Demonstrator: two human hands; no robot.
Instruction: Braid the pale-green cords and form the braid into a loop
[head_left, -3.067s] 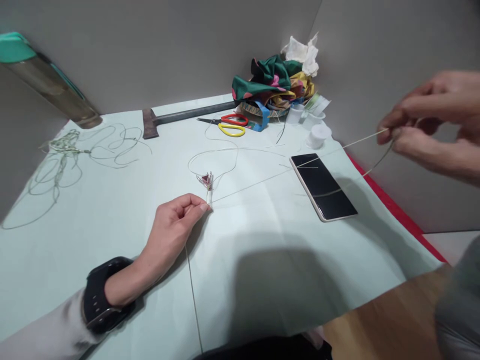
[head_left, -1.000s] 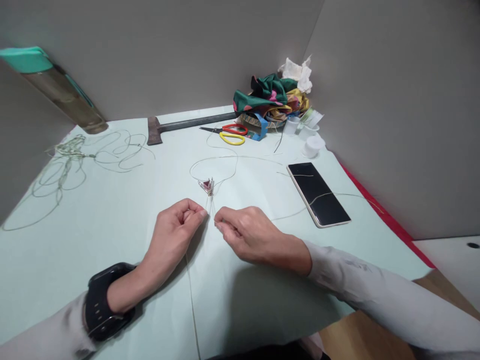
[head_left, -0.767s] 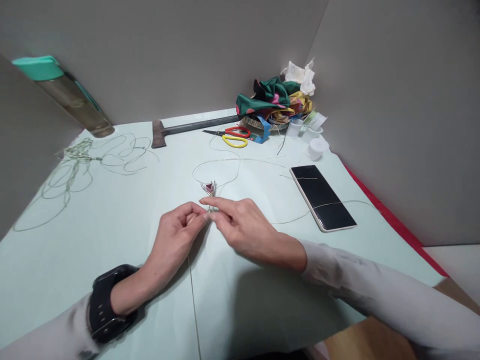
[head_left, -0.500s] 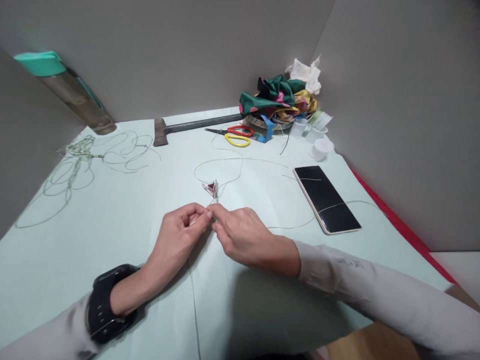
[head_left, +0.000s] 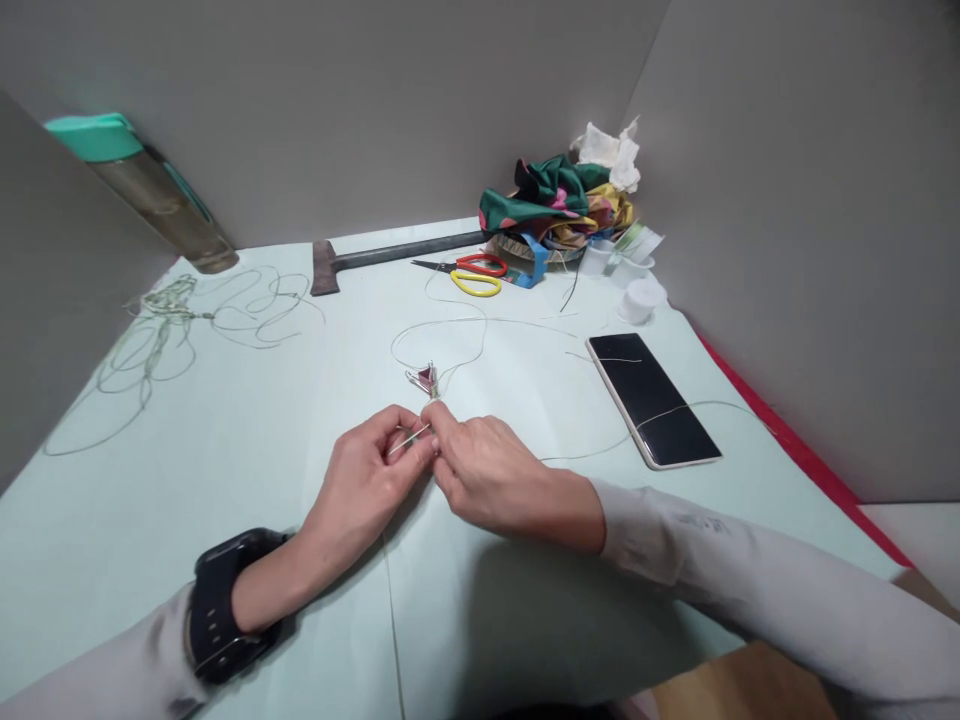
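One view: your head cam, above the near edge of the table (head_left: 262, 420), facing forward and down. Near enough that your left hand (head_left: 367, 480) and right hand (head_left: 495, 475) sit just below frame centre; table's far edge and both far corners in shot, grey walls (head_left: 337, 120) behind.

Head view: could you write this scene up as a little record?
Left hand: pinching a pale cord
Right hand: meeting the left, grip hidden
Just beyond hands: small ornament, partly dark red
Right side: phone, strands across it
Farther back: scissors, long-handled tool
Back left: bottle with green lid
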